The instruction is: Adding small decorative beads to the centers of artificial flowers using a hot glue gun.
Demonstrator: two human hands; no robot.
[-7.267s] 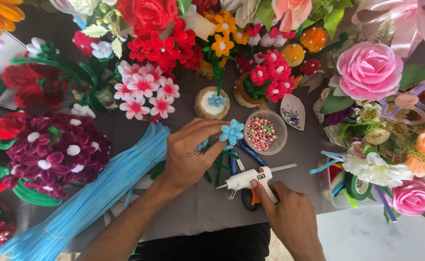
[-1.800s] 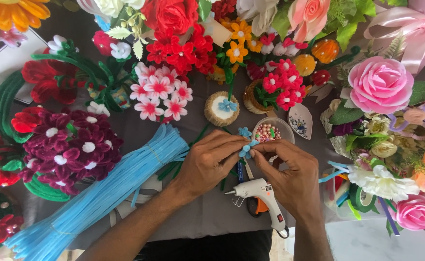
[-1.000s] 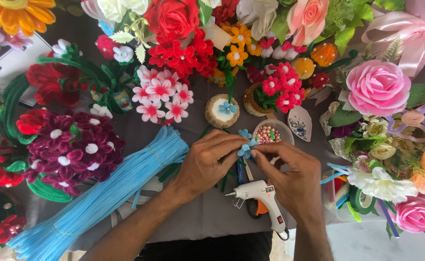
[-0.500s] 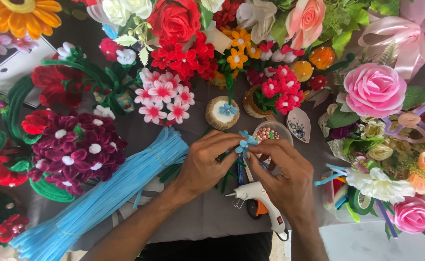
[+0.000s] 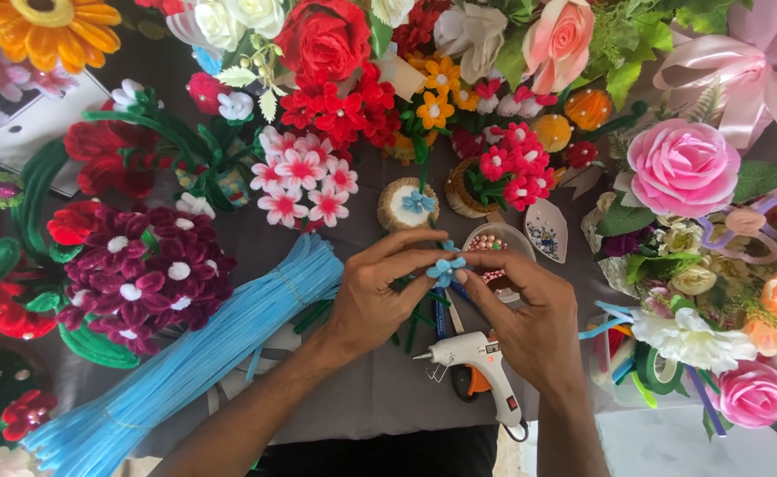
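Observation:
My left hand (image 5: 380, 296) and my right hand (image 5: 530, 314) meet over the grey cloth (image 5: 362, 397), both pinching a small blue pipe-cleaner flower (image 5: 446, 269) between their fingertips. Just behind the flower stands a small bowl of pink and white beads (image 5: 493, 242), partly hidden by my right fingers. A white glue gun (image 5: 477, 358) lies on the cloth under my right hand, nozzle pointing left. Green stems (image 5: 411, 322) and scissors with an orange handle (image 5: 470, 382) lie beneath the hands.
A long bundle of light blue pipe cleaners (image 5: 203, 353) lies diagonally at left. Handmade flowers ring the work spot: maroon (image 5: 146, 269), pink-and-white (image 5: 305, 181), red (image 5: 331, 40), pink roses (image 5: 682, 166). A small round pot with a blue flower (image 5: 408, 203) stands behind my hands.
My right hand left the glue gun and came up to join the left on the blue flower. Over the last second the hands have stayed together with only slight shifts.

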